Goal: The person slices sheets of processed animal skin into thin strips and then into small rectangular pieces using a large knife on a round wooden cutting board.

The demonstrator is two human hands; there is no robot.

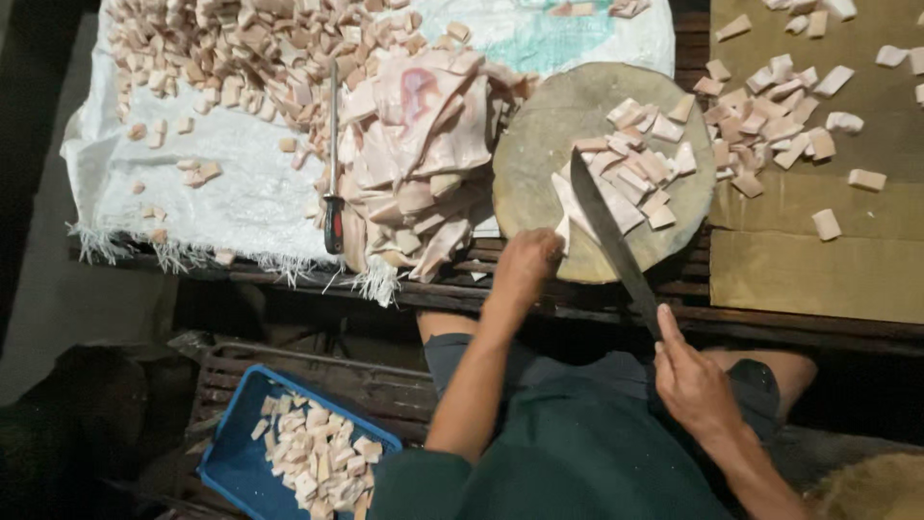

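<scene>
knife w/ long blade gripped in our right hand, over round chopping block; left hand pinches pale meat strip at block's near edge.

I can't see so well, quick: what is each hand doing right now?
Left hand: closed, holding a pale strip on the round chopping block.
Right hand: closed on the big knife.

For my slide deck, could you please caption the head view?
Right hand slicing pale strip with long knife on round board, left hand steadying it.
</scene>
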